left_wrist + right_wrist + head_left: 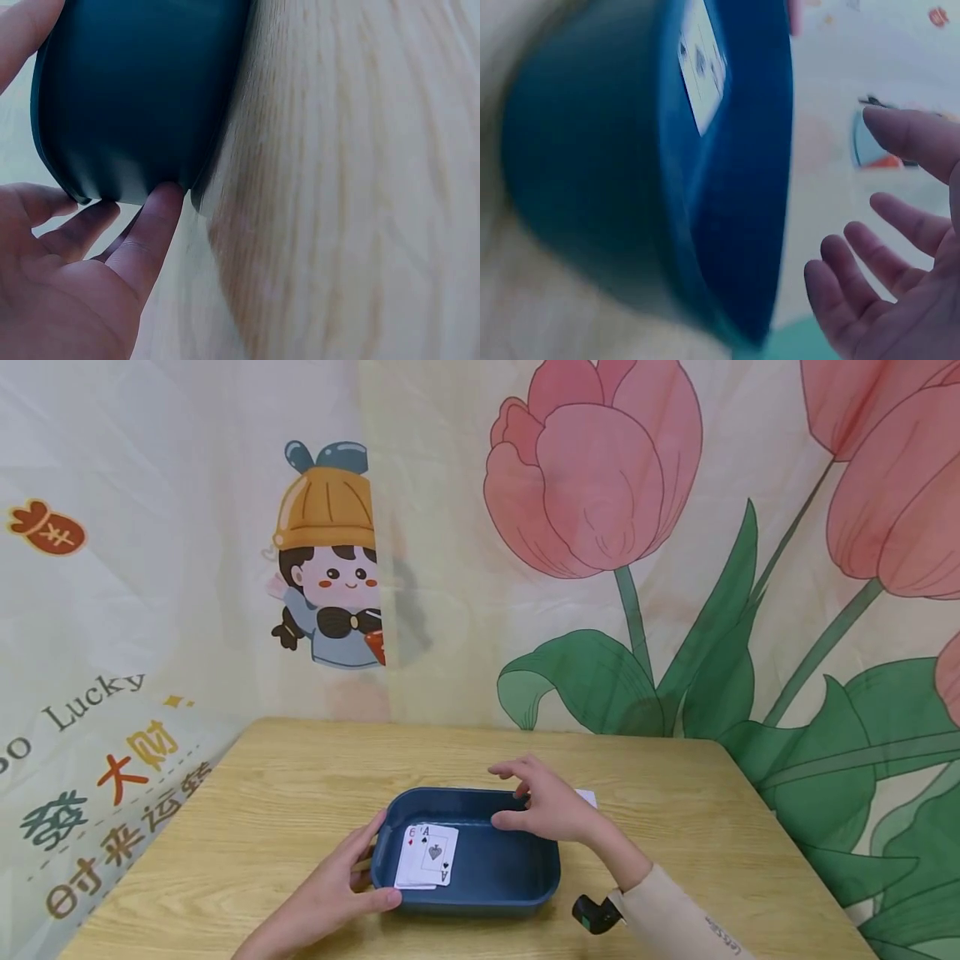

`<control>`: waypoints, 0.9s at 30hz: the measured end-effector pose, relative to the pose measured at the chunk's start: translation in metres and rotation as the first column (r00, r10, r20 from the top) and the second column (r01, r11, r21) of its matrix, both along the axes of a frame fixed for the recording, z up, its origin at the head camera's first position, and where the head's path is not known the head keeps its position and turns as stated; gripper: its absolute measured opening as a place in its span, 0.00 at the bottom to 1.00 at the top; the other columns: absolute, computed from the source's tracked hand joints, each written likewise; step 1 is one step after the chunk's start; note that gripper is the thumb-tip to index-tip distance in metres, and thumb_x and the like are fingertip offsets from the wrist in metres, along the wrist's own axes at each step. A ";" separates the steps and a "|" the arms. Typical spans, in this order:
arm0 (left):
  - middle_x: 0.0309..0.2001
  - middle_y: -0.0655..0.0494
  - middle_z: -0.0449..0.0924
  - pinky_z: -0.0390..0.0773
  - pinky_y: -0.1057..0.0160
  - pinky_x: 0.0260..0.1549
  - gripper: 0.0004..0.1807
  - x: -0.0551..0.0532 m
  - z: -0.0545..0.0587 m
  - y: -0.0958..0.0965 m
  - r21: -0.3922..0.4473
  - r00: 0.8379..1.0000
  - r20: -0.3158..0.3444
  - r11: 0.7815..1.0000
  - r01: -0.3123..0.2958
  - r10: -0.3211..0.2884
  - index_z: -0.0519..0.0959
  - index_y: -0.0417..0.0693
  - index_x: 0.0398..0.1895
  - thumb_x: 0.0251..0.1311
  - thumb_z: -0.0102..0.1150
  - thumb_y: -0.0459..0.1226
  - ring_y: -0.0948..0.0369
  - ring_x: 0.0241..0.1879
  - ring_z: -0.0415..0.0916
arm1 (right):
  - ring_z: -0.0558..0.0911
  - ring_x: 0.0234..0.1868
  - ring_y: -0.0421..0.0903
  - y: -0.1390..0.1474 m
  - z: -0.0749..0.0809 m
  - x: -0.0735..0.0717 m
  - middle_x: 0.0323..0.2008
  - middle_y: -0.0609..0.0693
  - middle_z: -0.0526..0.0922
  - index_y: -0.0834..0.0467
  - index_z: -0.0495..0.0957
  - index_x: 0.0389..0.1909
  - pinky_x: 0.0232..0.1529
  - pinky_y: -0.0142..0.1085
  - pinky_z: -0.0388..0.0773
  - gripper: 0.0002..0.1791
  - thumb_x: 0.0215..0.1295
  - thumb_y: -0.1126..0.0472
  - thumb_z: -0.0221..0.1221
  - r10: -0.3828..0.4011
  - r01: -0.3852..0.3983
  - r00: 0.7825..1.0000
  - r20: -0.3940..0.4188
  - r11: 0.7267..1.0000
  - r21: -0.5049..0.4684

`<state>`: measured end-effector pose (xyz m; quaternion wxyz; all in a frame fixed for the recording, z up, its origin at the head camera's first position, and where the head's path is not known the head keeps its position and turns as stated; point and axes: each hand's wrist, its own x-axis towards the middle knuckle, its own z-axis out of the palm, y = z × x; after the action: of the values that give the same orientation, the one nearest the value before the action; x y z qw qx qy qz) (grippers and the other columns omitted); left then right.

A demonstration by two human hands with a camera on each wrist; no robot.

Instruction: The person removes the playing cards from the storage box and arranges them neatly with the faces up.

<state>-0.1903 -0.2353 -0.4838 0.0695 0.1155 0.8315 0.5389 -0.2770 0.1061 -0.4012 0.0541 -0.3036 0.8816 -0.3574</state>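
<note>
A dark blue rectangular plastic basin (pixel 498 860) sits on the table with its long side facing me. Two overlapping playing cards lie face up at its left end: an ace of spades (pixel 436 857) on top of a six of diamonds (pixel 407 860). My left hand (pixel 337 881) grips the basin's left end, thumb at the front corner of the rim and fingers along the outer wall (pixel 127 127). Over the basin's back right part hovers my right hand (pixel 547 802), its fingers spread and holding nothing. In the right wrist view its fingers (pixel 877 255) are apart from the rim.
Part of a white card (pixel 587 797) shows on the wooden table (pixel 315 768) behind my right wrist. A black device (pixel 595 914) sticks out by the right sleeve. A printed cloth (pixel 435 693) with tulips hangs behind the table's far edge.
</note>
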 end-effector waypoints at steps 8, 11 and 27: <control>0.83 0.37 0.50 0.81 0.64 0.61 0.59 -0.003 -0.001 -0.001 0.010 1.000 0.018 1.000 0.013 -0.013 0.47 0.51 0.88 0.63 0.78 0.43 0.41 0.73 0.68 | 0.81 0.53 0.53 -0.051 -0.032 0.008 0.63 0.56 0.76 0.55 0.75 0.73 0.52 0.38 0.81 0.39 0.64 0.49 0.75 0.025 -0.027 0.999 0.047 0.999 0.045; 0.83 0.38 0.50 0.82 0.62 0.61 0.58 -0.003 -0.001 -0.001 0.000 1.000 0.023 1.000 0.010 -0.010 0.48 0.52 0.88 0.63 0.77 0.44 0.41 0.73 0.67 | 0.81 0.52 0.51 -0.064 -0.045 0.009 0.62 0.54 0.76 0.55 0.76 0.72 0.52 0.35 0.80 0.39 0.62 0.49 0.76 0.020 -0.023 0.999 0.048 0.998 0.064; 0.84 0.37 0.46 0.81 0.61 0.62 0.57 -0.003 0.000 -0.003 -0.021 1.000 0.010 0.999 0.026 -0.026 0.47 0.53 0.88 0.65 0.76 0.44 0.37 0.76 0.64 | 0.69 0.51 0.43 -0.082 -0.069 0.012 0.55 0.48 0.74 0.56 0.79 0.70 0.54 0.35 0.74 0.44 0.52 0.48 0.83 -0.035 0.030 0.999 0.023 0.984 0.178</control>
<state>-0.1932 -0.2378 -0.4838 0.0816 0.1231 0.8351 0.5299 -0.2647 0.0236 -0.4705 0.0863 -0.2785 0.9140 -0.2821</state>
